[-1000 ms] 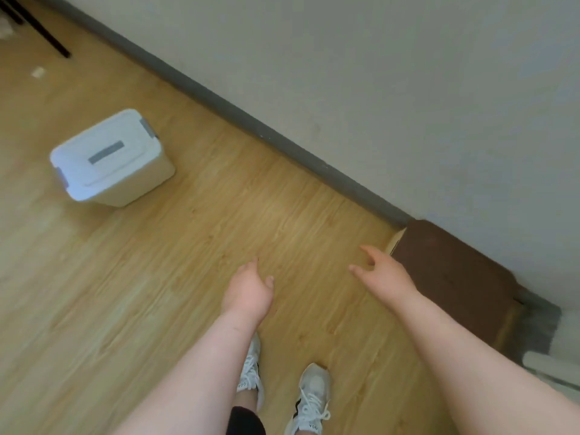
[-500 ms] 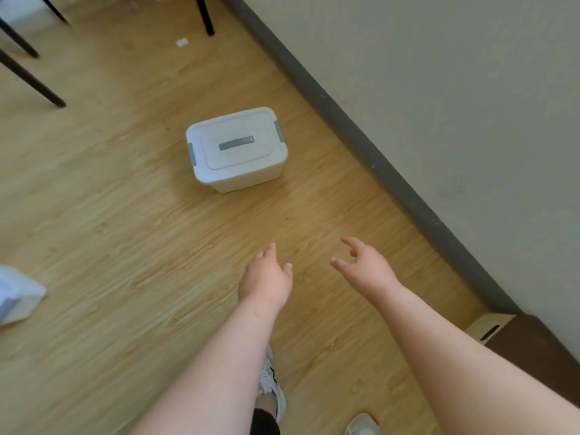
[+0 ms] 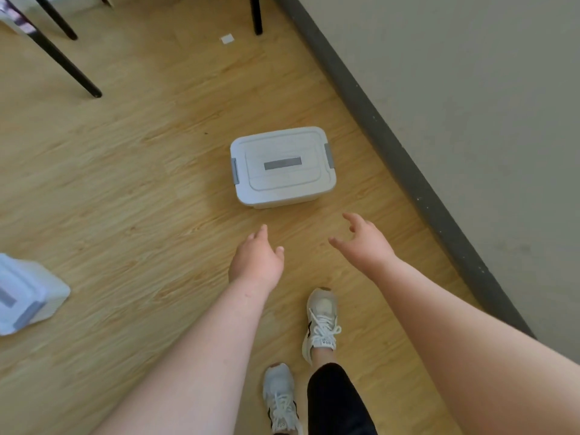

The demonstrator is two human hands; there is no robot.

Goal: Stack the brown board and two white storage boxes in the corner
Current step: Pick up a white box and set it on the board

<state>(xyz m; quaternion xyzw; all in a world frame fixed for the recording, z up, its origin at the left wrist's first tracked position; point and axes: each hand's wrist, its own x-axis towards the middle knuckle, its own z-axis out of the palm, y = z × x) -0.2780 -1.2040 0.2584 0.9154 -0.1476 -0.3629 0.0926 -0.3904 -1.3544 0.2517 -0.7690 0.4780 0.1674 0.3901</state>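
White storage box (image 3: 283, 167) sat on floor near wall (image 3: 470, 89). Left hand (image 3: 255, 262), right hand (image 3: 365, 243) just short of box, fingers spread, empty. Risk: lid clips loose, box could drop.

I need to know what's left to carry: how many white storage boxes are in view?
2: one white storage box lies ahead of both hands, near the wall; another is cut off at the left edge.

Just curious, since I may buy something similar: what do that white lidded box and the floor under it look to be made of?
The white storage box looks like moulded plastic, matt: rounded corners, a stepped lid and grey side clips suggest it. The floor shows light wood grain in long planks with a soft sheen; whether it is laminate, vinyl or real wood I cannot tell.
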